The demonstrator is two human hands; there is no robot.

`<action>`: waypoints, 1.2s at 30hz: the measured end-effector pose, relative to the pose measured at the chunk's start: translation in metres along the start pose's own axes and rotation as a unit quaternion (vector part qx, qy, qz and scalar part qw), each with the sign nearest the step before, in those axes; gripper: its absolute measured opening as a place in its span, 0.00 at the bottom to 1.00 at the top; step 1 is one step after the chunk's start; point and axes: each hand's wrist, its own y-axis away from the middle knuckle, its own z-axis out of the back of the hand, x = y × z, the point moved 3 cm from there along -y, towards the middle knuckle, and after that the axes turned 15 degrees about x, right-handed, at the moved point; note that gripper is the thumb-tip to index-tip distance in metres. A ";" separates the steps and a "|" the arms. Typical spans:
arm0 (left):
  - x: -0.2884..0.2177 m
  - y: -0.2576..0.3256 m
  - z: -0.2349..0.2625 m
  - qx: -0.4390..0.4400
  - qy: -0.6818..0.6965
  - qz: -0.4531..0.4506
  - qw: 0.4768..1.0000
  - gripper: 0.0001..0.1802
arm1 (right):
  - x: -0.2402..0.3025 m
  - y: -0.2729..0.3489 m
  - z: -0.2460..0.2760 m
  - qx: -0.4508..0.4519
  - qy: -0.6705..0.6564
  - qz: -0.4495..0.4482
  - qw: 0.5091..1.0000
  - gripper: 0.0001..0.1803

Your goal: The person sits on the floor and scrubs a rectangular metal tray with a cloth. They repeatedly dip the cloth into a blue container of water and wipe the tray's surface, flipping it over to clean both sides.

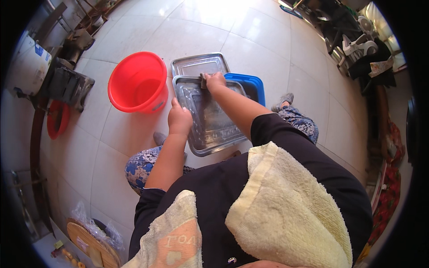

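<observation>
A rectangular metal tray (213, 123) with a raised rim is tilted up in front of me between my knees. My left hand (180, 118) grips its left edge, thumb along the rim. My right hand (216, 81) reaches to the tray's far edge and presses a small grey-brown scrubbing pad (203, 82) against it; whether the pad is cloth or sponge is hard to tell. Behind lies a second metal tray (196, 65), partly covered by the first. A blue basin (256, 81) with dark contents stands just right of the trays, partly hidden by my right arm.
A red bucket (117, 85) stands left of the trays on the tiled floor (263, 40). Farther left are a white container (30, 67) and a dark metal stand (71, 85). A round wooden board (89, 243) leans at the lower left. Clutter lines the right wall. A yellowish towel (290, 210) hangs over my chest.
</observation>
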 end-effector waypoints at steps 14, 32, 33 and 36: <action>0.019 -0.011 0.002 0.013 0.008 0.027 1.000 0.29 | 0.015 0.056 0.053 -0.022 0.281 0.136 0.950 0.21; -0.012 0.002 0.012 0.008 0.067 -0.032 0.997 0.28 | 0.059 0.159 0.027 0.205 -0.041 0.389 0.897 0.18; -0.011 0.002 0.012 0.000 0.043 -0.039 0.998 0.28 | 0.054 0.153 0.030 0.220 -0.038 0.406 0.886 0.20; -0.010 0.002 0.008 -0.024 -0.007 -0.048 0.999 0.29 | 0.029 0.110 0.052 0.103 0.028 0.383 0.918 0.24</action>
